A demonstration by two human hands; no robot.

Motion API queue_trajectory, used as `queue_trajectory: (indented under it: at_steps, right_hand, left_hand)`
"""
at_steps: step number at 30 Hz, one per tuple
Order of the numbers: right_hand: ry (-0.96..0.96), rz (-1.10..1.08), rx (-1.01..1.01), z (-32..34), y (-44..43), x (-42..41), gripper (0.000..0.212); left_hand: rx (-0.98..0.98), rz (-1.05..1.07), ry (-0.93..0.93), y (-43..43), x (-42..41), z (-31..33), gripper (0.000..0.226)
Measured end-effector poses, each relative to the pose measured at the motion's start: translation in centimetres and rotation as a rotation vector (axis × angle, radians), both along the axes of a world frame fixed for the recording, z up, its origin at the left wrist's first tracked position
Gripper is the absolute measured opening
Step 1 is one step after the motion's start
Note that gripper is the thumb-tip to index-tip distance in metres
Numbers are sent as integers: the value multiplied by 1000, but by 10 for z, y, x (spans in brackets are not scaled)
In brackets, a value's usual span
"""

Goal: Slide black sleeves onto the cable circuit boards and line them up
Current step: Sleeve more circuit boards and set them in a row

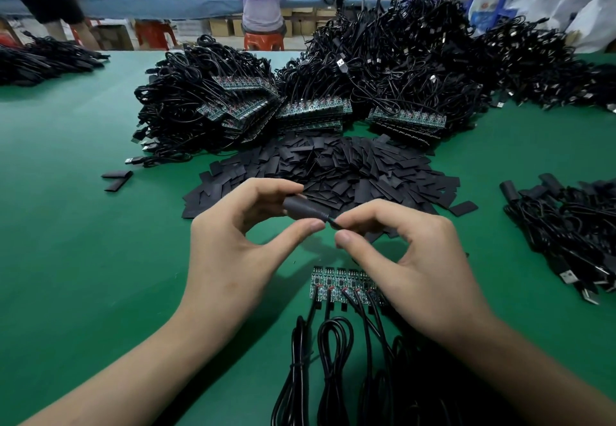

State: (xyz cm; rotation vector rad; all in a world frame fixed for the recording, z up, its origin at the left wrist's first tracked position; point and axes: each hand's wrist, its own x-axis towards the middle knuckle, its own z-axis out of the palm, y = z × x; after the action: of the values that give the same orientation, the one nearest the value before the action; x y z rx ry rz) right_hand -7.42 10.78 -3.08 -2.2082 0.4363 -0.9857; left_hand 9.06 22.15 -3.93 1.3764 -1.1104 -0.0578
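Above the near row of circuit boards point(343, 284), a black sleeve point(305, 209) is pinched by left hand point(240, 242) and right hand point(416, 259), and should be squeezed open before being slid on squarely.

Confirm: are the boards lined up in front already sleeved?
No, the circuit boards lie bare, components showing; left hand and right hand pinch one black sleeve clear of them.

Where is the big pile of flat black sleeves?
In the head view, the sleeve pile lies centrally on the green table, just beyond the left hand and right hand, in front of the stacked circuit boards.
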Motion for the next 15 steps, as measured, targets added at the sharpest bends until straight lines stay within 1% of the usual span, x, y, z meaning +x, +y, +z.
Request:
queue_trajectory:
  at_steps: [2, 3, 5, 7, 9, 11, 13, 15]
  right_hand:
    - [-11, -16, 47, 0, -2, 0, 9]
    - [-17, -32, 32, -1, -2, 0, 8]
    - [-21, -83, -66, -2, -2, 1, 7]
    - [-11, -128, -216, -3, -2, 1, 8]
    - [6, -131, -360, -4, -4, 1, 7]
    - [26, -106, -462, -4, -6, 0, 6]
    - [35, -91, -505, -5, -6, 0, 6]
    - [31, -82, -474, -5, -7, 0, 7]
  left_hand:
    - [14, 45, -71, 0, 1, 1, 37]
    - [28, 62, -109, 0, 1, 2, 38]
    - [64, 80, -154, -1, 2, 2, 41]
    - [86, 89, -149, -2, 1, 1, 45]
    - [91, 77, -129, -2, -1, 1, 47]
    - [96, 54, -114, -2, -3, 1, 48]
    - [104, 47, -121, -2, -4, 2, 47]
    - [113, 58, -163, -1, -4, 4, 47]
